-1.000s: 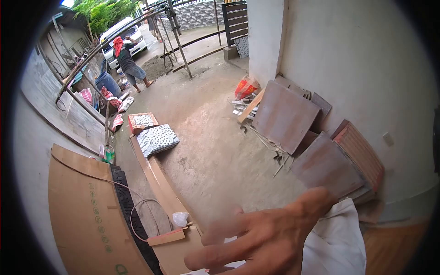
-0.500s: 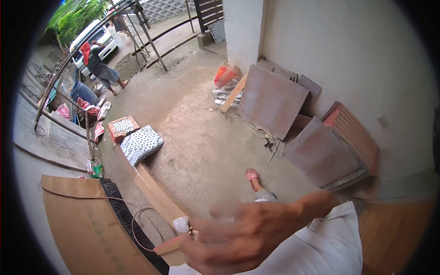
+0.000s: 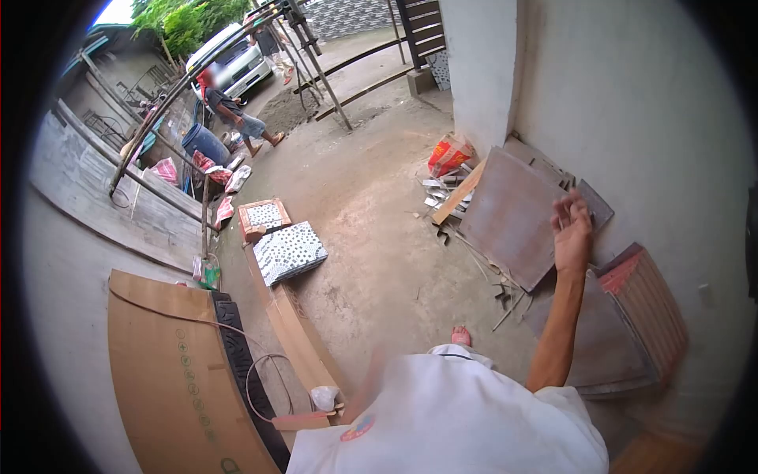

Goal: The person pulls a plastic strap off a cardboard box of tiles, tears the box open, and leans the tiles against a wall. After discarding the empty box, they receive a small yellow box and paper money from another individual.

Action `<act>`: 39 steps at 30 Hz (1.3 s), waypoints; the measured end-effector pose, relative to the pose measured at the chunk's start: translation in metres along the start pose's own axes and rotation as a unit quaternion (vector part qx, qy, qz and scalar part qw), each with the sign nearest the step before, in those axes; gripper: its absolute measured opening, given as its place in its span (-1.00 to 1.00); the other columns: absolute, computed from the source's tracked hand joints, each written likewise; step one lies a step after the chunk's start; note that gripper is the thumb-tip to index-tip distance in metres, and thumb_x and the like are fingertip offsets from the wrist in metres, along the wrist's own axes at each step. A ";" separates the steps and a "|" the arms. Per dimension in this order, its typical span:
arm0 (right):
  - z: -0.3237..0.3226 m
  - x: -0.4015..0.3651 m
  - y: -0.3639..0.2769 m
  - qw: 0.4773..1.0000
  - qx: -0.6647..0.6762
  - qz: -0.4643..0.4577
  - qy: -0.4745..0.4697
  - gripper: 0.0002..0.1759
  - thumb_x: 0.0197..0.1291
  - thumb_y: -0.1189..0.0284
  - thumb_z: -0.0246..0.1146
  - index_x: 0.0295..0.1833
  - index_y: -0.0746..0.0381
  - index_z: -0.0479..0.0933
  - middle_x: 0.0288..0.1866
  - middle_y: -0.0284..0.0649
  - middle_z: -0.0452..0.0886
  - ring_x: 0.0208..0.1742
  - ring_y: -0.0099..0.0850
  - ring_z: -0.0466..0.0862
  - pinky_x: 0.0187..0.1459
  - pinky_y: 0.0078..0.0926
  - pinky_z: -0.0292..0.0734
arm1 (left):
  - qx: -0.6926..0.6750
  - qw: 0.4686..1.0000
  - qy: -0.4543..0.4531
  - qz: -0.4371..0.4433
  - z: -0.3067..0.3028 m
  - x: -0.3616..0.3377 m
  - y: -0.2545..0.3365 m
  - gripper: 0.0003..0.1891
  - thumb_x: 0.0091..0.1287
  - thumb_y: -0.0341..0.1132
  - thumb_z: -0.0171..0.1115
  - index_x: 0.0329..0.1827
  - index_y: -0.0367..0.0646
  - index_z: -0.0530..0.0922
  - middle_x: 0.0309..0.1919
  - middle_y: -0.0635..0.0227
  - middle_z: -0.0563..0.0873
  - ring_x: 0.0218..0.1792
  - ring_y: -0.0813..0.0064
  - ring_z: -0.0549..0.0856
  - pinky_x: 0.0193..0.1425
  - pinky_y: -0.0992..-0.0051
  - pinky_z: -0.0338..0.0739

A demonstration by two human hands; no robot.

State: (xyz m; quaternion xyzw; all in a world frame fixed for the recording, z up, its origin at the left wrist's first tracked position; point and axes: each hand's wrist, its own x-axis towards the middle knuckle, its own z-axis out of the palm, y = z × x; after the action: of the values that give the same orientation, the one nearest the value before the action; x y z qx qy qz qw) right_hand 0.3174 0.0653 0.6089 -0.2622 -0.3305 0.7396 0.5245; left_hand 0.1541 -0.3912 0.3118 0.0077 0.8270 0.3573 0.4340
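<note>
My right hand [image 3: 573, 229] is raised at the end of an outstretched arm, its fingers loosely extended and a little apart, with nothing in them. In the view it overlaps the right edge of a large brownish square tile [image 3: 505, 217] leaning near the wall. More stacked square tiles [image 3: 604, 347] stand below it, beside my forearm. My left hand [image 3: 369, 385] is only a smeared skin-toned shape at the left edge of my white shirt [image 3: 474, 419]. Close to that blur are a long cardboard strip [image 3: 296, 336] and a small clear plastic bag [image 3: 324, 397].
A large cardboard sheet [image 3: 162, 363] stands on the left with a loose hose [image 3: 251, 379]. Pebble-patterned tiles [image 3: 290, 251] lie on the concrete floor. A red bag [image 3: 450, 154] and scraps sit by the pillar. Beyond, a person [image 3: 237, 118] walks near a blue barrel [image 3: 207, 144] and metal poles.
My right hand has swung from low in front of my body up and out to the right. The view has shifted, and the far person's stance has changed.
</note>
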 end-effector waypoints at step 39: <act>0.415 -0.124 0.193 0.738 -0.272 -0.190 -0.587 -0.81 0.13 0.43 0.37 -0.39 0.34 0.58 -0.23 -0.15 0.64 -0.11 -0.24 0.66 -0.08 -0.35 0.53 | 0.206 0.959 -0.065 0.182 -0.163 0.304 -0.049 -0.78 0.27 -0.27 0.06 -0.23 -0.19 0.62 -0.28 0.03 0.67 -0.20 0.05 0.63 -0.08 0.09 0.49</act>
State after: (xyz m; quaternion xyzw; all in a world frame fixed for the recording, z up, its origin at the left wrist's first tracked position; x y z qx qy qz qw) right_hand -0.0648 -0.1857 0.7335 0.1607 -0.8031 0.5101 0.2627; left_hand -0.1388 -0.4244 0.1257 0.2702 0.8374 0.2507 0.4036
